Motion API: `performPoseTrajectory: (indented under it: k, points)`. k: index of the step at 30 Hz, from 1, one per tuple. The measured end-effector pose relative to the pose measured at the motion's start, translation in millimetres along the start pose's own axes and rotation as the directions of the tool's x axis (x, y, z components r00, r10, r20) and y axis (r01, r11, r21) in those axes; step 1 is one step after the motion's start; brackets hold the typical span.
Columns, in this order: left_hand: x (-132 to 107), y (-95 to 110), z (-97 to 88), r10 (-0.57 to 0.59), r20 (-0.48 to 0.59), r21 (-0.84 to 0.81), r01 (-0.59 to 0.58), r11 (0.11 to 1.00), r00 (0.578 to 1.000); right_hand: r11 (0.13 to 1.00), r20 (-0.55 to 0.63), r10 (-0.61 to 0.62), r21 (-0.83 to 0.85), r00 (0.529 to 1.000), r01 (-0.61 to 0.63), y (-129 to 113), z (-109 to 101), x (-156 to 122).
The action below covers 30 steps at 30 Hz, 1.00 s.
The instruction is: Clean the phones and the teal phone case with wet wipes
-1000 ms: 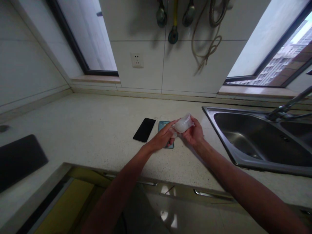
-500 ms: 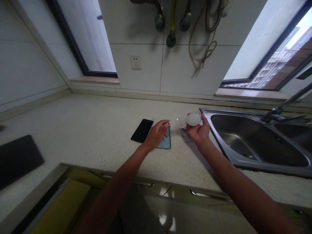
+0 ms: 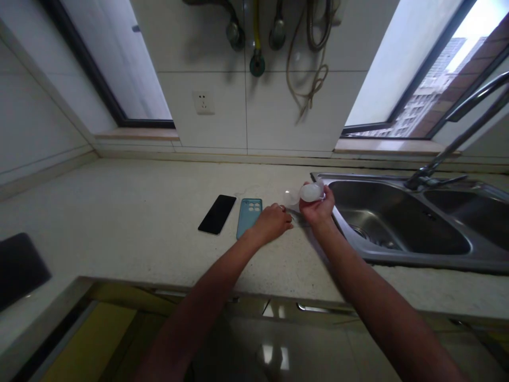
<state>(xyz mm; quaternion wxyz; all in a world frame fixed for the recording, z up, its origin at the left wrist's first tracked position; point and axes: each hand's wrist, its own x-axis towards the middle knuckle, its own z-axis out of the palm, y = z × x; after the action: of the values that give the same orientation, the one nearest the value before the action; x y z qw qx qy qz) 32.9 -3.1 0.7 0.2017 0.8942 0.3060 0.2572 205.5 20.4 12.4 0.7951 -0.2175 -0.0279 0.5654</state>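
Note:
My right hand (image 3: 317,209) holds a translucent white bottle (image 3: 311,192) tilted, its round end facing me. Beside it on the left is a clear, shiny rounded piece (image 3: 291,197), whose kind I cannot make out. My left hand (image 3: 274,222) is low over the counter, fingers curled down and closed at the left edge of a thin grey cloth (image 3: 302,218); the fingertips are partly hidden. Left of that hand lies a teal phone case (image 3: 249,215) with several camera holes. Farther left, a black-screened phone (image 3: 217,214) lies flat.
A double steel sink (image 3: 382,217) with a faucet (image 3: 433,170) is set into the counter (image 3: 131,223) on the right. A dark flat object (image 3: 22,268) lies at the far left. Pipe ends (image 3: 257,63) and a tied cord (image 3: 314,87) hang on the wall above a socket (image 3: 203,103).
My left hand has moved right, off the teal phone case to the grey cloth, and its fingers have curled closed. My right hand still holds the bottle. The view has turned slightly right.

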Motion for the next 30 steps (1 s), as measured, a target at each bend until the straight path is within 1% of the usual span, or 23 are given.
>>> performPoseTrajectory:
  k: [2, 5, 7, 8, 9, 10, 11, 12, 13, 15, 17, 18, 19, 22, 23, 25, 26, 28, 30]
  points:
    - [0.8, -2.1, 1.0, 0.004, 0.0, -0.018, -0.004, 1.0, 1.0, 1.0, -0.011, 0.003, 0.004, 1.0, -0.003, 2.6, -0.4, 0.3]
    - [0.2, -2.5, -4.5, -0.023, -0.062, -0.104, 0.017, 0.994, 0.998, 1.0, -0.011, 0.02, 0.002, 1.0, -0.02, 4.2, -0.5, 0.3]
    - [-0.2, -2.5, -12.6, -0.103, -0.114, -0.26, 0.071, 0.963, 0.988, 0.999, 0.014, 0.028, -0.018, 1.0, -0.028, 3.2, -1.2, 1.3]
    - [-0.4, -3.1, -17.4, -0.181, -0.132, -0.382, 0.119, 0.916, 0.975, 0.999, 0.024, 0.026, -0.027, 0.999, -0.026, 2.2, -1.8, 2.3]
    - [-0.8, -4.0, -22.4, -0.28, -0.138, -0.529, 0.168, 0.832, 0.95, 0.999, 0.028, 0.02, -0.031, 0.999, -0.019, 1.1, -2.5, 3.5]
    - [-1.3, -5.4, -27.2, -0.376, -0.133, -0.674, 0.195, 0.713, 0.917, 0.999, 0.027, 0.01, -0.031, 1.0, -0.009, 0.1, -3.2, 4.9]
    - [-2.1, -7.1, -31.6, -0.457, -0.122, -0.789, 0.193, 0.583, 0.881, 1.0, 0.02, -0.003, -0.027, 1.0, 0.004, -0.7, -4.0, 6.4]
    - [-3.1, -9.2, -35.2, -0.519, -0.094, -0.871, 0.182, 0.456, 0.85, 1.0, 0.014, -0.02, -0.02, 1.0, 0.02, -1.1, -4.7, 7.8]
    - [-4.1, -11.5, -38.0, -0.564, -0.043, -0.927, 0.178, 0.331, 0.825, 0.999, 0.009, -0.039, -0.014, 0.999, 0.039, -0.9, -5.3, 8.9]
    - [-6.2, -16.5, -40.8, -0.595, 0.116, -0.972, 0.215, 0.098, 0.795, 0.997, 0.013, -0.074, -0.008, 0.997, 0.074, 0.9, -6.1, 10.2]
    - [-7.8, -21.5, -41.2, -0.573, 0.247, -0.968, 0.231, -0.101, 0.782, 0.996, 0.041, -0.089, -0.005, 0.995, 0.089, 3.8, -5.6, 9.6]
    - [-8.4, -23.8, -40.9, -0.56, 0.276, -0.961, 0.217, -0.171, 0.781, 0.996, 0.057, -0.088, -0.006, 0.995, 0.088, 5.4, -4.6, 8.6]
    - [-9.1, -25.8, -40.7, -0.557, 0.28, -0.957, 0.186, -0.22, 0.782, 0.996, 0.074, -0.083, -0.007, 0.994, 0.084, 6.7, -3.1, 7.0]
    - [-11.6, -29.7, -40.6, -0.572, 0.279, -0.943, 0.109, -0.314, 0.771, 0.996, 0.126, -0.087, -0.011, 0.988, 0.089, 8.4, 5.5, -1.1]
    - [-12.4, -30.2, -40.6, -0.568, 0.289, -0.936, 0.102, -0.338, 0.771, 0.995, 0.149, -0.097, -0.019, 0.984, 0.1, 8.2, 9.6, -5.2]
    - [-13.8, -30.4, -39.7, -0.542, 0.303, -0.925, 0.106, -0.365, 0.784, 0.988, 0.225, -0.128, -0.053, 0.966, 0.143, 7.4, 18.8, -16.1]
    - [-14.2, -30.2, -38.6, -0.528, 0.303, -0.925, 0.113, -0.361, 0.793, 0.981, 0.273, -0.144, -0.085, 0.951, 0.173, 7.4, 23.4, -23.0]
    - [-14.3, -29.6, -35.1, -0.51, 0.298, -0.934, 0.138, -0.328, 0.807, 0.952, 0.391, -0.166, -0.174, 0.905, 0.25, 9.6, 30.9, -39.3]
    - [-14.0, -28.9, -30.8, -0.498, 0.293, -0.945, 0.169, -0.279, 0.816, 0.898, 0.49, -0.178, -0.274, 0.853, 0.345, 15.9, 34.2, -56.3]
